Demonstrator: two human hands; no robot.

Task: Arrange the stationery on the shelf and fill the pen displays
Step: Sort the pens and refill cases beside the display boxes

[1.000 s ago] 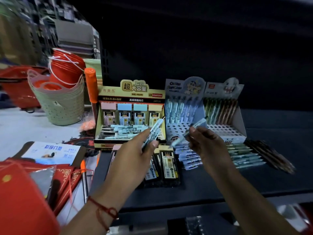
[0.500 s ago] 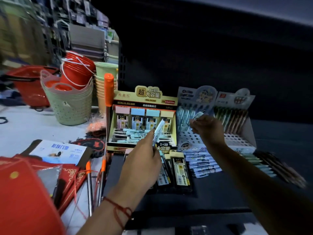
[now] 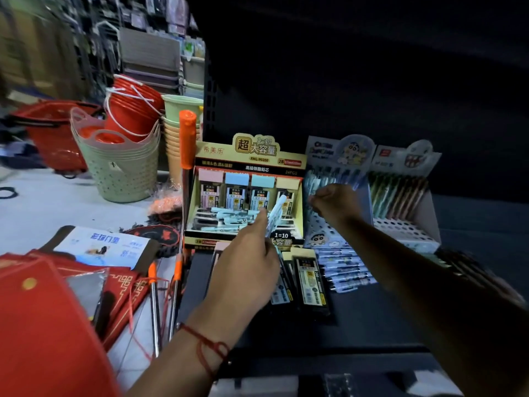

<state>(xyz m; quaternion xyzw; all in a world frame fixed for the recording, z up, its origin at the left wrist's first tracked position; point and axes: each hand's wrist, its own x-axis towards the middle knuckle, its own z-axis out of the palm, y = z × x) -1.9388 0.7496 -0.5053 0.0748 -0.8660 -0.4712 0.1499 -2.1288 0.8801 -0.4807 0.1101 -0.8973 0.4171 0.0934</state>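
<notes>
My left hand [image 3: 247, 259] grips a small bunch of light blue pens [image 3: 275, 214] in front of the yellow pencil-lead display box [image 3: 246, 167]. My right hand [image 3: 333, 203] reaches over the blue cartoon pen display [image 3: 339, 156], fingers curled at its pen rows; a pen tip seems to show past it, and whether it holds one is unclear. More blue pens [image 3: 346, 267] lie loose on the dark shelf [image 3: 372, 316] below that display. A second pen display [image 3: 406, 196] with green and brown pens stands to the right. Black lead packs [image 3: 310, 279] lie in front of the yellow box.
Left of the shelf, stacked green baskets [image 3: 123, 173] hold red buckets [image 3: 131, 110]. An orange-handled rod [image 3: 186, 144] leans by the yellow box. Red envelopes [image 3: 45, 310] and a printed card [image 3: 106, 247] cover the white floor at left. Dark pens [image 3: 469, 267] lie at the far right.
My right hand rose from the loose pens up to the blue cartoon display's rows. My left hand stayed near the yellow box with its bunch of pens. The view shifted left and down.
</notes>
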